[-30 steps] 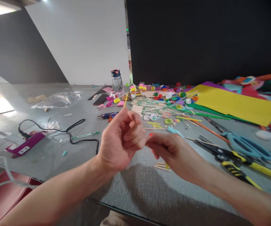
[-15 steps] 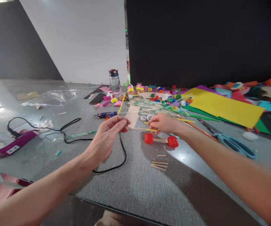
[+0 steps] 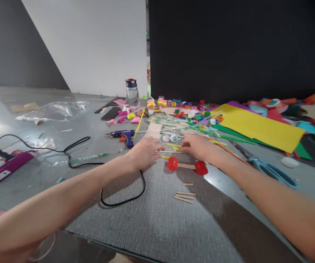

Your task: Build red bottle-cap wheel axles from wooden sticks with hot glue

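Observation:
A thin wooden stick [image 3: 170, 152] spans the gap between my two hands. My left hand [image 3: 144, 152] has its fingertips round the stick's left end, beside a short yellow straw piece [image 3: 164, 157]. At the other end, my right hand [image 3: 197, 147] is curled, its fingertips on the stick and partly hidden. More yellow straw pieces [image 3: 174, 145] lie just left of the right hand. Nearer to me, red bottle caps [image 3: 173, 163] sit at both ends of a bundle of sticks [image 3: 186, 166]. Several short cut sticks [image 3: 185, 197] lie in front.
A blue glue gun [image 3: 128, 136] lies left of my hands, with its black cord [image 3: 143, 186] looping across the table. Scissors [image 3: 272, 170] and yellow sheets [image 3: 264, 122] are on the right. Colourful caps, patterned straws [image 3: 171, 122] and a water bottle [image 3: 132, 93] stand behind.
My left hand has moved right and turned palm down. My right hand has shifted slightly right. The yellow straw piece now shows beside my left fingers; the view has shifted a little.

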`<state>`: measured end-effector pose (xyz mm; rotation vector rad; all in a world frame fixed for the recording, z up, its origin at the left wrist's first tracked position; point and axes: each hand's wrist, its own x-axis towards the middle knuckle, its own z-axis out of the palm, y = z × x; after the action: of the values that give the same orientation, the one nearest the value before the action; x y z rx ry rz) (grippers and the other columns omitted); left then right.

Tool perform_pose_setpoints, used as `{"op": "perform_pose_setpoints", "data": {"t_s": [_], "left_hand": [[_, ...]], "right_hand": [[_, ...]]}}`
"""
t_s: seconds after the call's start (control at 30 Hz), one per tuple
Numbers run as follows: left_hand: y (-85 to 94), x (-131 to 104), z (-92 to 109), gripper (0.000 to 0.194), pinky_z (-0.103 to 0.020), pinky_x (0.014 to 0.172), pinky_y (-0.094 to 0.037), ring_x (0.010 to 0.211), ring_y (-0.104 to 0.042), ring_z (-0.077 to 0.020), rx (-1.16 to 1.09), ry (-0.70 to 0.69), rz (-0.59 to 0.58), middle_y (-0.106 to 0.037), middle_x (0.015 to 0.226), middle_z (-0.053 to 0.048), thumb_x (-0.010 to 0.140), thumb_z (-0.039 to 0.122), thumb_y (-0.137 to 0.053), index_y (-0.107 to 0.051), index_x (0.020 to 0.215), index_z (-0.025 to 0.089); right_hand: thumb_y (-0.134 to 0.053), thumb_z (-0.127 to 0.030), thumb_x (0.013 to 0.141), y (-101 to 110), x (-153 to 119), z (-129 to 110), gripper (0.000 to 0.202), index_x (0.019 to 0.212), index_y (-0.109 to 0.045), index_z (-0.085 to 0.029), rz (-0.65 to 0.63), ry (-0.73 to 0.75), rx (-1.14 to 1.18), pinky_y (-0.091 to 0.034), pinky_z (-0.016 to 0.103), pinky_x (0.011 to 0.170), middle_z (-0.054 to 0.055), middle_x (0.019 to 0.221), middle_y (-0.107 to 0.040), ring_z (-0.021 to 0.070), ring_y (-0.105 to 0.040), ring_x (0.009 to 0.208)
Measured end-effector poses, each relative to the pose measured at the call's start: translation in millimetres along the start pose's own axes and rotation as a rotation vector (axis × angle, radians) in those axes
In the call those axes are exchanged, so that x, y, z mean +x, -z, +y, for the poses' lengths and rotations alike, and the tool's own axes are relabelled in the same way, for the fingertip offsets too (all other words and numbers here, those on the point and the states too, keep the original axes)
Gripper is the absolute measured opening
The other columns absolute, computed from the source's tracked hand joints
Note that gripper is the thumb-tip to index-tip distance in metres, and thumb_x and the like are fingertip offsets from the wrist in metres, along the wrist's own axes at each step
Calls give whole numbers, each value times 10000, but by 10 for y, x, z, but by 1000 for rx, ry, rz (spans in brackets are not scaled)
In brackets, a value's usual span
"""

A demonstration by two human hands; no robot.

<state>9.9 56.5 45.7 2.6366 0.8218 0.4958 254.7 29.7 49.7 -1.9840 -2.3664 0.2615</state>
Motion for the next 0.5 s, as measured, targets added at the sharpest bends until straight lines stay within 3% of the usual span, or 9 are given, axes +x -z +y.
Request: {"op": "perform_pose_setpoints", "data": {"t_s": [0.1,0.2,0.3,0.4,0.5], "left_hand": [[-103,107,-59,70,-406,927,-467,959,-670,-255,143,-44,-94,-740,898,-87,851,140,-678,-746,841,151],[-156,131,-83,130,-413,920,-492,937,-679,-245,251,-47,-132,-733,856,-79,908,142,-643,-735,815,140],[-149,188,-118,124,-440,928,-540,988,-680,-233,328,-23,-130,-724,994,-72,963,237,-647,-715,990,138],[-141,325,-175,325,-457,909,-585,1066,-672,-242,369,9,-104,-658,1250,-103,988,345,-640,-628,1253,156],[-173,460,-216,367,-465,913,-587,1094,-665,-253,370,12,-82,-634,1301,-114,989,348,-639,-603,1305,166]], "right_hand": [[-643,-359,1016,-43,102,-69,211,1084,-686,-164,-29,9,-49,-575,406,878,72,1108,-689,204,-673,976],[-637,-360,1020,-36,158,-99,215,1100,-683,-166,-49,20,-76,-577,405,875,74,1120,-687,202,-673,974],[-637,-362,1020,-24,196,-118,222,1108,-679,-162,-50,15,-89,-580,404,865,71,1112,-687,201,-675,961],[-638,-363,1019,-23,233,-133,222,1105,-680,-163,-34,-2,-96,-581,402,861,71,1113,-687,199,-675,956],[-643,-362,1015,-6,236,-117,219,1086,-682,-159,-10,0,-92,-580,400,856,66,1088,-691,196,-677,943]]}}
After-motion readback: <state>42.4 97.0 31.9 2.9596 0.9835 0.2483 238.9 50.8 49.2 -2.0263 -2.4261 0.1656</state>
